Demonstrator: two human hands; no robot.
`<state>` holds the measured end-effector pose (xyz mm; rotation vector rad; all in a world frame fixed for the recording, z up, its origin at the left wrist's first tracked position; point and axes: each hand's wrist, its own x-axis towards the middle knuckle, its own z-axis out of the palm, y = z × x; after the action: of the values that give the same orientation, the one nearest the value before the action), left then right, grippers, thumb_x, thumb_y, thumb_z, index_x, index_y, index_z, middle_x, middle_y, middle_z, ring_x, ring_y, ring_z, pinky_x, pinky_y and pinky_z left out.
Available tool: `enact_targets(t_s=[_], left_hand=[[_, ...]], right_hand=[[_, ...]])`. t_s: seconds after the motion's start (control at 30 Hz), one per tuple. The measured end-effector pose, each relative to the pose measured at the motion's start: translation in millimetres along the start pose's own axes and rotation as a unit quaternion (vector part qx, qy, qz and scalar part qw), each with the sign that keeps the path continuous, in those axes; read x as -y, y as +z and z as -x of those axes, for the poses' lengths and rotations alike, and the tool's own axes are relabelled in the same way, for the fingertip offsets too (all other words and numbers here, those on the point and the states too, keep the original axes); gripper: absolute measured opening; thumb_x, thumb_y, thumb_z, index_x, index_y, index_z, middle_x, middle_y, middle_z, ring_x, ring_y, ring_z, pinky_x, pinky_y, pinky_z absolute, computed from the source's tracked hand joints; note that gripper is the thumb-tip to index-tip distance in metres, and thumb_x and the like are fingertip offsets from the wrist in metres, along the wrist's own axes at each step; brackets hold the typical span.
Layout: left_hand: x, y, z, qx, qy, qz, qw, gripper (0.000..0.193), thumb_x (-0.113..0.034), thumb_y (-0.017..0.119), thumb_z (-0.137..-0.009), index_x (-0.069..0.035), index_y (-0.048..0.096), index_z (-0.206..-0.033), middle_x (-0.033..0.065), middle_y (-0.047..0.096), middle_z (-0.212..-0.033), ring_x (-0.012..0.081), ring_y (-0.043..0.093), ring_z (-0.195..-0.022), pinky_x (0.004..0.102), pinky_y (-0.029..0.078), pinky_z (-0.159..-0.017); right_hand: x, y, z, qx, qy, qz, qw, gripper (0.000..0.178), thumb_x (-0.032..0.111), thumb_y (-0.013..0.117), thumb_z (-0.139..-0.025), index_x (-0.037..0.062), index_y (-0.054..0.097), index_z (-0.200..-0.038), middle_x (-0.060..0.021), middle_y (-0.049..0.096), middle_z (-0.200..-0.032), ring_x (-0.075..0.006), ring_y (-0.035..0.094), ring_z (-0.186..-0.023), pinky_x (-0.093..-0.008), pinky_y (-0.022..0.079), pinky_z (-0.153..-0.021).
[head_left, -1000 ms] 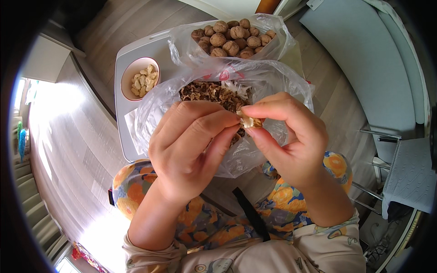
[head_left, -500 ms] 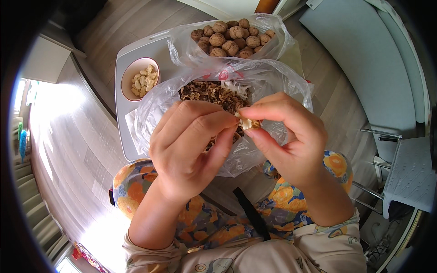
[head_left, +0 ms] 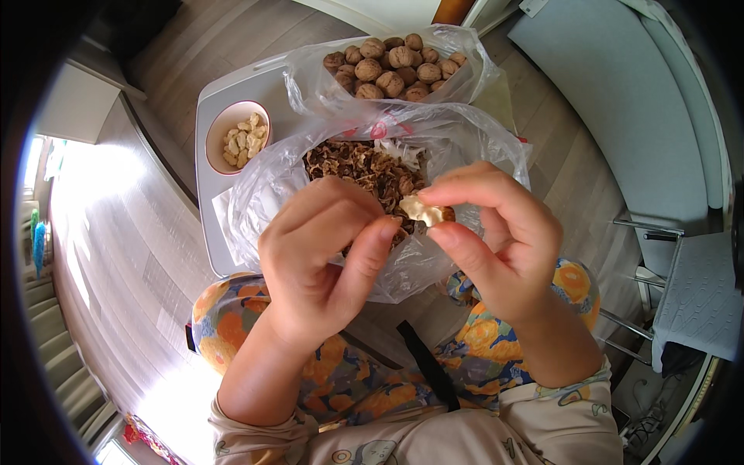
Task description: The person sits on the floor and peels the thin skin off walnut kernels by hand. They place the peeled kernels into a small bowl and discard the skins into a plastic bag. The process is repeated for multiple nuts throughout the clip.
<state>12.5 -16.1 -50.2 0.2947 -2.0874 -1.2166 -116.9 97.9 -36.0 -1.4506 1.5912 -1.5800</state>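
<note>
Between the thumb and fingertips of my right hand (head_left: 500, 244) is a walnut kernel (head_left: 422, 209), pale on its peeled side and brown at the right end. My left hand (head_left: 318, 260) is closed in a pinch just left of the kernel, a small gap away. Anything in that pinch is too small to make out. Below both hands, a clear plastic bag (head_left: 271, 178) lies open, holding a heap of broken brown shells and skins (head_left: 356, 167). Some white scraps (head_left: 403, 151) lie among them.
A grey low table (head_left: 221, 244) bears everything. At its left stands a white bowl (head_left: 213, 139) with a red rim, containing peeled kernels (head_left: 246, 139). Whole walnuts (head_left: 391, 70) fill another plastic bag at the far side. A grey chair (head_left: 697, 287) stands at the right.
My left fingertips have pulled away from the kernel, opening a small gap. My right hand has shifted slightly right with the kernel, showing more of its pale side.
</note>
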Motion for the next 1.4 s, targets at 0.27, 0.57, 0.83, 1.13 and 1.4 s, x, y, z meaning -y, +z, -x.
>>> enact_targets(t_s=[0.27,0.57,0.83,1.13,1.4], left_hand=[[-4,11,5,-0.003,-0.219,0.215,0.952,0.007,0.003,0.053,-0.077,0.002,0.054,-0.085,0.0051,0.056,-0.077,0.0093,0.052,-0.069,0.0209,0.042,-0.064],[-5,9,4,-0.020,-0.250,0.272,0.929,0.010,-0.002,0.059,-0.078,0.002,0.057,-0.086,0.0037,0.059,-0.080,0.0078,0.055,-0.072,0.0200,0.043,-0.066],[-5,9,5,-0.019,-0.252,0.276,0.927,0.009,-0.001,0.058,-0.078,0.002,0.059,-0.087,0.0041,0.060,-0.081,0.0068,0.054,-0.071,0.0186,0.043,-0.064],[-9,11,3,-0.026,-0.256,0.288,0.922,0.009,-0.001,0.058,-0.078,0.002,0.059,-0.087,0.0022,0.059,-0.078,0.0063,0.053,-0.071,0.0179,0.042,-0.064],[-7,10,4,-0.020,-0.244,0.209,0.947,0.007,0.003,0.059,-0.074,0.001,0.059,-0.081,0.0028,0.058,-0.075,0.0065,0.053,-0.069,0.0194,0.042,-0.062]], right_hand=[[-2,8,1,-0.049,-0.012,0.047,0.998,0.030,-0.008,0.056,-0.071,-0.0065,0.053,-0.101,-0.0120,0.054,-0.094,-0.0156,0.052,-0.084,-0.0249,0.041,-0.074],[-6,9,2,-0.032,-0.040,0.087,0.995,0.033,-0.009,0.061,-0.067,-0.0043,0.054,-0.099,-0.0115,0.055,-0.092,-0.0158,0.053,-0.082,-0.0247,0.042,-0.071],[-8,10,4,-0.039,-0.038,0.072,0.996,0.034,-0.007,0.063,-0.067,-0.0043,0.052,-0.099,-0.0117,0.055,-0.093,-0.0161,0.053,-0.082,-0.0255,0.042,-0.073],[-14,14,4,-0.102,-0.047,0.050,0.992,0.033,-0.006,0.066,-0.063,0.0010,0.057,-0.095,-0.0085,0.057,-0.081,-0.0161,0.056,-0.069,-0.0239,0.045,-0.060],[-10,10,5,-0.068,-0.079,0.132,0.986,0.037,-0.008,0.065,-0.064,-0.0020,0.054,-0.098,-0.0092,0.055,-0.086,-0.0152,0.053,-0.075,-0.0242,0.043,-0.066]])
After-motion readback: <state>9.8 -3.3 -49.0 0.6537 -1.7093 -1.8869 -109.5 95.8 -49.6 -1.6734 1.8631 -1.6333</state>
